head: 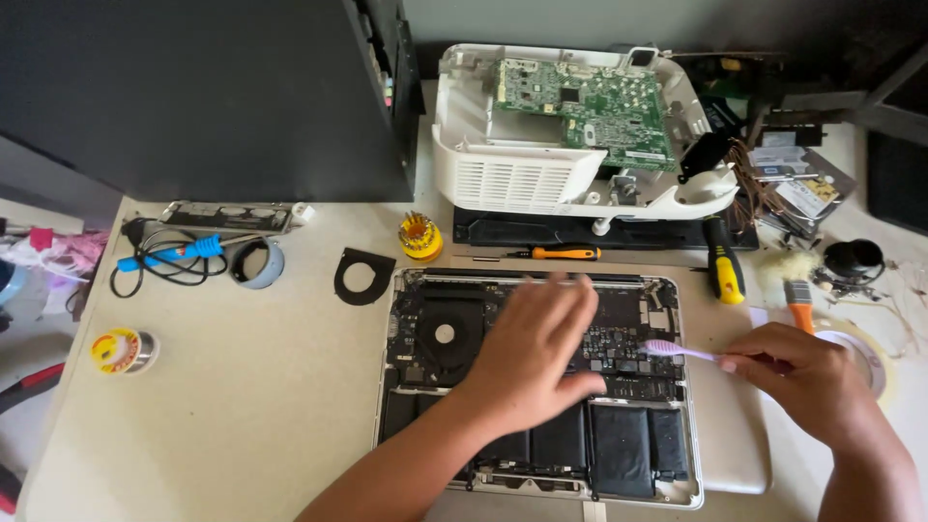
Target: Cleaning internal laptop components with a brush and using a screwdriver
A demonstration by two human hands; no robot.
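surface: a beige worktop is seen from above, with an opened silver laptop lying bottom-up, its dark circuit board, fan and black battery cells exposed.
left hand: laid flat and open on the middle of the board, fingers spread; nothing is gripped.
right hand: closed around the handle of a pale purple toothbrush, whose bristle head rests on the board's right side.
step in hand: brushing of the board appears to be under way.
next move: light strokes are called for, with the laptop kept steadied.
nearby: an orange-handled screwdriver and an opened white plastic device with a green circuit board lie behind.
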